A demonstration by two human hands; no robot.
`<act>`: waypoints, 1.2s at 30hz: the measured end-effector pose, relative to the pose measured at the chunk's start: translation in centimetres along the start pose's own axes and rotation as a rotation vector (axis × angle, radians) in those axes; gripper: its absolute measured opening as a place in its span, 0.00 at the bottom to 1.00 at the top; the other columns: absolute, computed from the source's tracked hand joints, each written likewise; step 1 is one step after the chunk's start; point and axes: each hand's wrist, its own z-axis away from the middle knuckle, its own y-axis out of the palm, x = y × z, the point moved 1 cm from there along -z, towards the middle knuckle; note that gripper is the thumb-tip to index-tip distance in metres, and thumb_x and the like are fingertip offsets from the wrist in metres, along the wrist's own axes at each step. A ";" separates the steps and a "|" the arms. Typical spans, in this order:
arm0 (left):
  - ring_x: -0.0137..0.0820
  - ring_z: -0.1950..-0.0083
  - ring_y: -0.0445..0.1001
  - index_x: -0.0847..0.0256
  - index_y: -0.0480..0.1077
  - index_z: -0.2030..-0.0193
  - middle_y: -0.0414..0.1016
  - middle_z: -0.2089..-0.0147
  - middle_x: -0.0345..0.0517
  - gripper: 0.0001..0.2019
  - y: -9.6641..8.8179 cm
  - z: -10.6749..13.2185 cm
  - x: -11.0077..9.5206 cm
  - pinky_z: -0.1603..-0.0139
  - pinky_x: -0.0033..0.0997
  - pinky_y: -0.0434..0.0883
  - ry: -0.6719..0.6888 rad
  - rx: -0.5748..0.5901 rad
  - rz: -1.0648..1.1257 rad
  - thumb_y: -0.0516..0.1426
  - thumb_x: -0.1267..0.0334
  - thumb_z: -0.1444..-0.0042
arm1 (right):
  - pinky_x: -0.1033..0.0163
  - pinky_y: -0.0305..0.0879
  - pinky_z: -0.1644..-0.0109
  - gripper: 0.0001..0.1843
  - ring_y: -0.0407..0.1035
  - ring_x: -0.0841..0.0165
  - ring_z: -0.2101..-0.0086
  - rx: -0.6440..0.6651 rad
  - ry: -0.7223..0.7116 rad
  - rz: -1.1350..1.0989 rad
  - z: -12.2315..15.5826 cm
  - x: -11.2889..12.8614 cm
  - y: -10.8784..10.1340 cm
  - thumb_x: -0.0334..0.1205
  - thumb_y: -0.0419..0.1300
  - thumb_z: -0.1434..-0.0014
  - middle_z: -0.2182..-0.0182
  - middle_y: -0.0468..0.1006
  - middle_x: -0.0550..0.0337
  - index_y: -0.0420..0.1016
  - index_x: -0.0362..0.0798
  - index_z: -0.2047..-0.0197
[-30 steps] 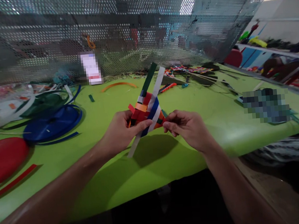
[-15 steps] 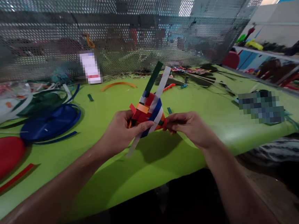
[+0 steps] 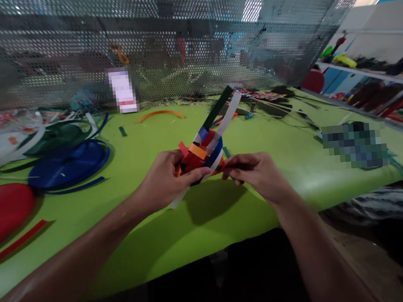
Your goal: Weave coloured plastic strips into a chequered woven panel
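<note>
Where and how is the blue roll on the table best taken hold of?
Probably the right rim of the blue roll, from the right: it lies flat, and green table shows beside that edge, while the red roll crowds its near left.

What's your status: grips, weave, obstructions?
Left grip closed on weave. Right grip pinching its right corner. Green strip and white strip jutting up. Blue reel off left, clear of both grips.

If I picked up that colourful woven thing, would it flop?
The woven piece is probably light, being thin strips. It likely wouldn't flop much: its green strip and white strip stick up without drooping.
</note>
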 end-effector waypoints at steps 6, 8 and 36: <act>0.33 0.69 0.73 0.65 0.79 0.64 0.80 0.68 0.46 0.16 -0.2 0.0 0.0 0.67 0.30 0.69 -0.009 -0.003 0.005 0.65 0.52 0.49 | 0.68 0.66 0.75 0.11 0.68 0.74 0.77 0.053 -0.054 -0.024 0.3 0.1 0.3 0.36 0.71 0.49 0.72 0.81 0.59 0.82 0.48 0.60; 0.33 0.70 0.73 0.66 0.79 0.64 0.80 0.68 0.46 0.17 -0.3 -0.1 0.1 0.68 0.31 0.69 -0.025 -0.032 -0.018 0.65 0.52 0.50 | 0.68 0.68 0.73 0.15 0.70 0.73 0.73 0.069 -0.081 -0.069 0.4 0.0 0.3 0.35 0.70 0.48 0.68 0.80 0.59 0.80 0.49 0.55; 0.29 0.74 0.69 0.64 0.76 0.68 0.77 0.72 0.44 0.14 -0.2 -0.1 0.4 0.75 0.27 0.64 0.005 -0.059 0.038 0.63 0.52 0.47 | 0.68 0.58 0.76 0.18 0.60 0.75 0.77 0.049 -0.147 -0.013 -2.0 1.6 4.4 0.53 0.69 0.46 0.75 0.72 0.65 0.75 0.47 0.63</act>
